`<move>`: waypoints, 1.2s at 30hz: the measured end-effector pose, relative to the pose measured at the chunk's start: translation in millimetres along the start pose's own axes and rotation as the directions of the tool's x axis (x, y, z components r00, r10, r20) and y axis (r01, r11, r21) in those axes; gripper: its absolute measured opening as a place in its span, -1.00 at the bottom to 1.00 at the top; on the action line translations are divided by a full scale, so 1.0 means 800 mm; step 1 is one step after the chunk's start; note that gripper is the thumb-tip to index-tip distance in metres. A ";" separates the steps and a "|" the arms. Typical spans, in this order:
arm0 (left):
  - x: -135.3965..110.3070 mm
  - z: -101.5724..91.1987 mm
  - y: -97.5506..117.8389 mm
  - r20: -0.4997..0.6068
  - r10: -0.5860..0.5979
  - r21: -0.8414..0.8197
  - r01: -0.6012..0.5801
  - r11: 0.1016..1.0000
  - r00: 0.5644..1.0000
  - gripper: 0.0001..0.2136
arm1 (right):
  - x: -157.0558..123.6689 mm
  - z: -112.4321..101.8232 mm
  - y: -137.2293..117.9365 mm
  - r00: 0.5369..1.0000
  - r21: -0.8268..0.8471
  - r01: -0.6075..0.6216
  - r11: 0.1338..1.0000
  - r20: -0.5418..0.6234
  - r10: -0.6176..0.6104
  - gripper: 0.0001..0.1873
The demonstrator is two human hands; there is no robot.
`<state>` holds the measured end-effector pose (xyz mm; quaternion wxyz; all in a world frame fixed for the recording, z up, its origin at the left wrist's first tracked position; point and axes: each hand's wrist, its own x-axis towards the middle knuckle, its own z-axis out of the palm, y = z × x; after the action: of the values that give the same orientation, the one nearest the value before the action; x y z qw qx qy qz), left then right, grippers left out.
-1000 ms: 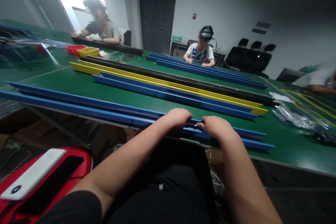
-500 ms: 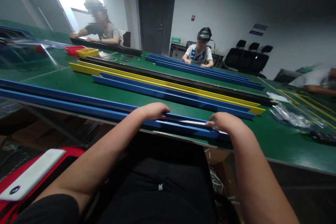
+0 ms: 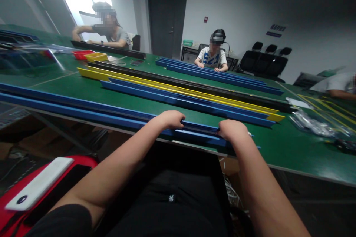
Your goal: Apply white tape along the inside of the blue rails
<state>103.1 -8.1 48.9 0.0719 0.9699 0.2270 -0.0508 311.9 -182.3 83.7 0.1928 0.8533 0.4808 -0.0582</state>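
A long blue channel rail (image 3: pixel 111 114) lies along the near edge of the table, its raised sides running lengthwise with a dark inner groove between them. My left hand (image 3: pixel 174 119) is closed over the rail, thumb and forefinger pinched at the groove. Farther right, my right hand (image 3: pixel 233 129) bends down over the same rail with its fingers curled into the groove. What either hand pinches is hidden. A small white bit (image 3: pixel 249 133) peeks out beside the right hand. Beyond my hands lies another blue rail (image 3: pixel 178 100).
Yellow rails (image 3: pixel 178 88) and black rails (image 3: pixel 200 86) lie behind on the green table (image 3: pixel 278 152). Clear plastic wrapping (image 3: pixel 311 124) sits at right. Red (image 3: pixel 82 55) and yellow trays (image 3: pixel 96 57) stand far left. Two people work across the table; another is at right. A white device (image 3: pixel 40 183) rests at lower left.
The white strip that ran between my hands no longer shows there; the dark groove does. My left hand has shifted slightly right, and the right hand's fingers are tucked farther under.
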 end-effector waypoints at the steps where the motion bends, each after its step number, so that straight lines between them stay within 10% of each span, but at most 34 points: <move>1: 0.006 0.001 0.010 -0.004 0.012 0.000 -0.012 1.000 1.000 -0.74 | 0.000 0.001 0.000 1.000 0.001 0.001 1.000 -0.004 -0.001 -0.65; 15: 0.088 0.011 0.152 -0.003 0.132 -0.054 -0.132 0.990 0.991 -0.72 | -0.014 0.014 -0.003 0.993 0.042 -0.031 0.999 -0.110 0.035 -0.67; 28: 0.081 0.019 0.132 -0.154 0.355 -0.022 -0.363 0.932 0.922 -0.77 | -0.023 0.014 0.001 0.995 0.059 0.017 0.998 -0.101 -0.011 -0.60; 36: 0.040 0.012 0.059 -0.117 0.339 -0.041 -0.346 0.937 0.933 -0.83 | -0.025 -0.008 -0.010 0.976 0.160 0.210 0.964 -0.096 -0.197 -0.62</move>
<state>152.3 -37.7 40.5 0.0970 0.9932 0.0597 0.0222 294.3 -191.9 93.2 0.0934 0.8143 0.5666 -0.0845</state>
